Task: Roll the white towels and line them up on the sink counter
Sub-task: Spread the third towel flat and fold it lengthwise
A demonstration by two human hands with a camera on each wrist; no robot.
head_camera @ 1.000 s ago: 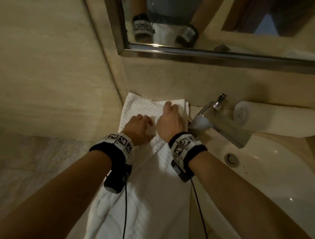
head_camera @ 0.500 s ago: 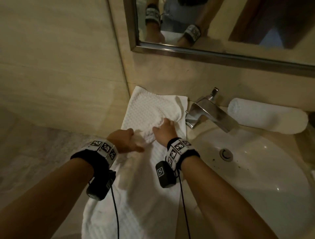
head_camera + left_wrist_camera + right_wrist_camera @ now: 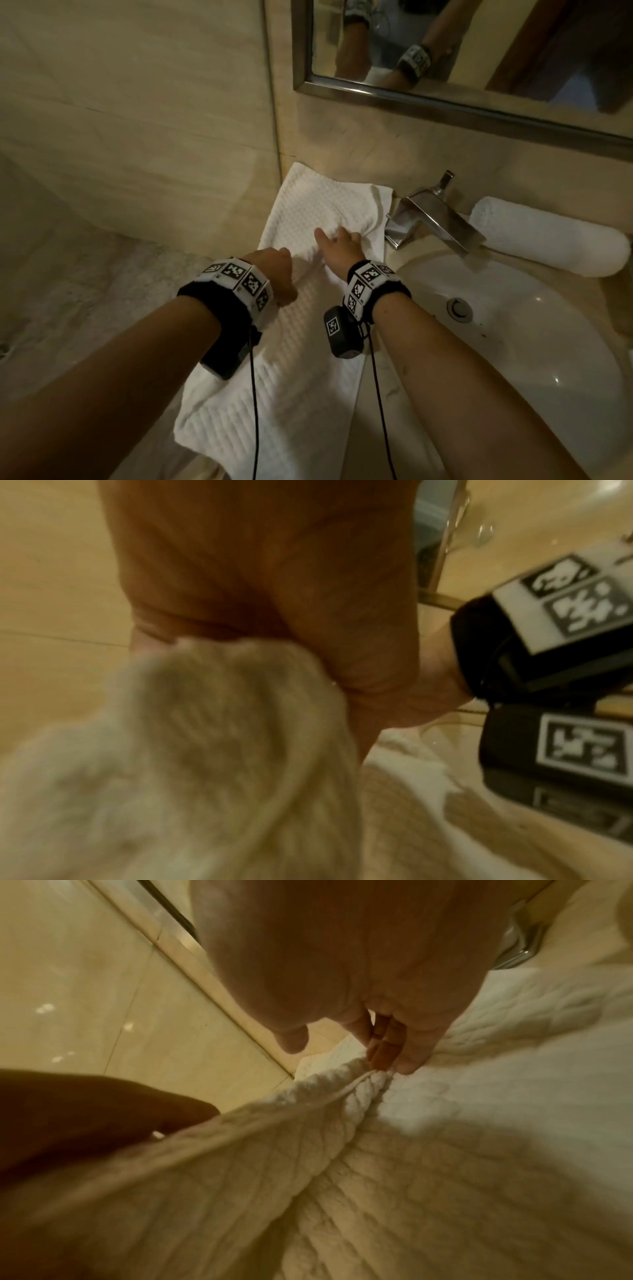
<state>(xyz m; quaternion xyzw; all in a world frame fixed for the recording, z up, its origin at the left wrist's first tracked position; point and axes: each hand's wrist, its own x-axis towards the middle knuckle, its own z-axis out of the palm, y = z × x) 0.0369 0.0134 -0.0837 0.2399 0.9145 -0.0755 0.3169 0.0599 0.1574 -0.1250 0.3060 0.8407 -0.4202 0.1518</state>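
Note:
A white waffle towel [image 3: 308, 359] lies flat on the sink counter [image 3: 414, 455], running from the wall corner to over the front edge. My left hand [image 3: 274, 274] grips a bunched fold of it in its fist [image 3: 260, 593]. A taut ridge of towel [image 3: 274, 1118] runs from there to my right hand [image 3: 342, 248]. The right hand's curled fingers [image 3: 387, 1053] hold the ridge's end against the towel, with the thumb sticking out free. A second white towel [image 3: 548, 240], rolled tight, lies behind the basin on the right.
A steel faucet [image 3: 435, 219] stands just right of the flat towel. The white basin [image 3: 513, 325] fills the right side. A tiled wall closes the left, and a framed mirror [image 3: 445, 85] hangs above the counter.
Both hands have drawn back from the towel's far end toward me. The left hand has pulled its fold away from the right, tightening a ridge, and the right thumb has lifted.

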